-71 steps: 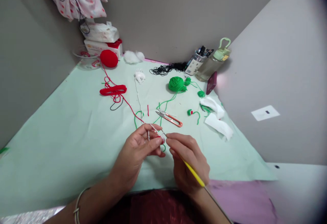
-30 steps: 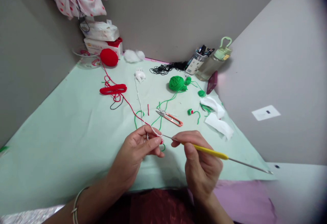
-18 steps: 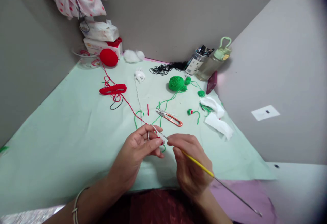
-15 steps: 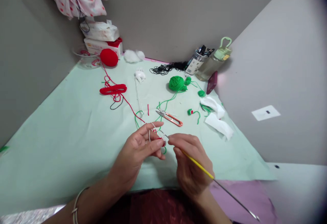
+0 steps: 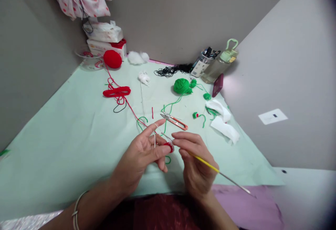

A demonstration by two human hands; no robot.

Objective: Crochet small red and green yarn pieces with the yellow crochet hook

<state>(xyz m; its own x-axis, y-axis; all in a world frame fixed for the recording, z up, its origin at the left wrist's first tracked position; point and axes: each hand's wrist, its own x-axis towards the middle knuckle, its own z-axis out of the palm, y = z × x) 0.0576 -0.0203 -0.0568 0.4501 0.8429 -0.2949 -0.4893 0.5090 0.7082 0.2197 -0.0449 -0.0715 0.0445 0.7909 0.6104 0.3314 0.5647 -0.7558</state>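
Between thumb and fingers, my left hand [image 5: 143,149] pinches a small red and white crochet piece [image 5: 168,147]. A strand of white yarn [image 5: 154,139] passes over its raised index finger. My right hand [image 5: 198,163] grips a crochet hook [image 5: 203,160] with a yellow handle, pen-fashion. The hook's working tip meets the crochet piece, though the exact stitch is too small to make out. Just beyond the left fingertips lie orange-handled thread snips [image 5: 174,121]. Red yarn runs from the left hand back to a flat red skein [image 5: 117,91].
A red yarn ball [image 5: 112,59], a white yarn bundle [image 5: 144,78] and a green yarn ball [image 5: 181,86] lie farther back. Black yarn [image 5: 172,70], a pen holder [image 5: 201,64] and a water bottle [image 5: 219,64] stand by the wall. White paper pieces [image 5: 225,129] lie at right.
The crochet piece has turned, so more of its red side shows. My left index finger has come closer to the snips. The hook's rear end has swung up and left.
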